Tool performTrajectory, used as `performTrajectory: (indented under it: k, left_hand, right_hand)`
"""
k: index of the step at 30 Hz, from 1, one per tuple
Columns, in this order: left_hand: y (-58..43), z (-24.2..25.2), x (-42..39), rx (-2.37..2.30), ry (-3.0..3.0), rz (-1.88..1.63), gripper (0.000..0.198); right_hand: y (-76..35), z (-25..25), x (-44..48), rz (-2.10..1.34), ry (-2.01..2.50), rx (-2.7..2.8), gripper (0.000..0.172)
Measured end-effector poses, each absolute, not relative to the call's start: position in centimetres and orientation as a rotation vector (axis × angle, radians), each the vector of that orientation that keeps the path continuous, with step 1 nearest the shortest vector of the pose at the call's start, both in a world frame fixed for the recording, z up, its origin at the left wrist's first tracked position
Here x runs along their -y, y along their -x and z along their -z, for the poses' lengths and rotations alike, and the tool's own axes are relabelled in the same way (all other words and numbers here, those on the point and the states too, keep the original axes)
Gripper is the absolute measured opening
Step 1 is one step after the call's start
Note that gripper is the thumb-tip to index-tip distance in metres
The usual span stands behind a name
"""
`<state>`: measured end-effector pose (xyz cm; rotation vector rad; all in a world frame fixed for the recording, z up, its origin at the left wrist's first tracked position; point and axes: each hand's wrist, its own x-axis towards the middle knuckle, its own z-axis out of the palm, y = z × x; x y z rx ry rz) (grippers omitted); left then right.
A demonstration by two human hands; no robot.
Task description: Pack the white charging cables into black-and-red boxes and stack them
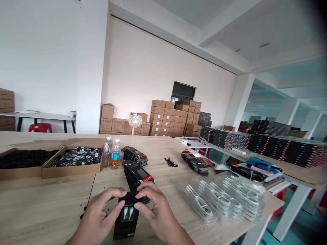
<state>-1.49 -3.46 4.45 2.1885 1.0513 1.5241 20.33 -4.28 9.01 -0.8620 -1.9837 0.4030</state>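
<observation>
Between my two hands stands a black cable box (126, 223) with two white plugs pictured on its front. My left hand (103, 211) pinches its upper left corner between thumb and fingers. At the upper right corner, my right hand (155, 207) grips it the same way. Just behind the box lies a stack of black and red boxes (138, 175), partly hidden by my fingers. A second banded stack (134, 154) sits beyond it. Coiled white cables in clear bags (222, 200) are piled to the right of my right hand.
Two cardboard trays hold black pieces: an open tray (71, 172) and another tray (20, 173). Two plastic bottles, one a bottle with a blue label (115, 154), stand beside them. Small black bits (170, 162) and a banded box stack (194, 163) lie farther back on the table.
</observation>
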Motion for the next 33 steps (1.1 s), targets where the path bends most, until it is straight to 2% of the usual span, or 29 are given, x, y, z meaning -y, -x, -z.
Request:
performTrajectory:
  k: [13,18,26,29,33]
  left_hand:
    - [1.2,-9.6,4.4,-1.029,-2.418,-1.135,0.03]
    - [1.1,-9.1,4.2,-1.026,-2.404,-1.222,0.03]
    - [1.4,-4.7,4.0,-1.128,-2.385,-1.536,0.028]
    - [0.5,-3.0,4.3,-1.197,-2.378,-1.533,0.044]
    - [-1.9,0.9,5.1,-1.488,-2.261,-1.604,0.098]
  right_hand:
    - [-20.2,-10.7,3.0,-0.462,0.893,2.006,0.009]
    - [-20.4,-10.6,2.7,-0.445,0.816,2.023,0.008]
    - [-21.7,-9.1,3.6,-0.475,0.732,2.124,0.019]
    - [-21.0,-7.6,3.1,-0.455,0.754,2.013,0.018]
    - [-19.2,-5.8,2.0,-0.548,0.814,1.628,0.023]
